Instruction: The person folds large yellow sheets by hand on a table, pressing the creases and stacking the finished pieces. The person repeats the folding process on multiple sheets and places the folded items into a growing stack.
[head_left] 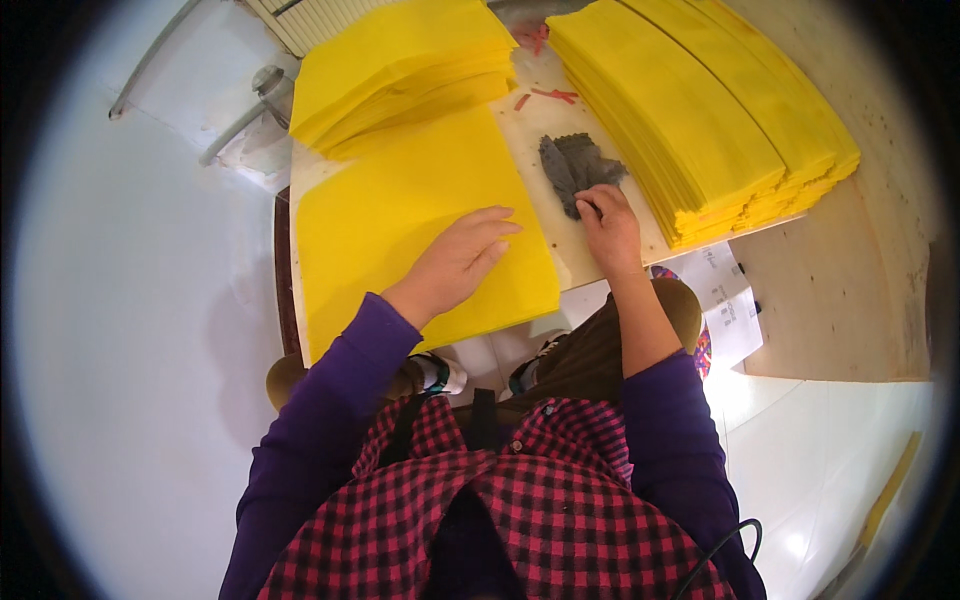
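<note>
Some yellow cloth (400,185) lies at the desk's (575,258) near left corner. The left hand (462,255) is flat and wide over it; a sleeve tug could drag it off. The right hand (611,228) is narrow at the rag (575,163); I can't tell if it grips.

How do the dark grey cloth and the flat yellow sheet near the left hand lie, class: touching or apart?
Apart. The head view shows pale board between the yellow sheet's right edge and the grey cloth.
</note>
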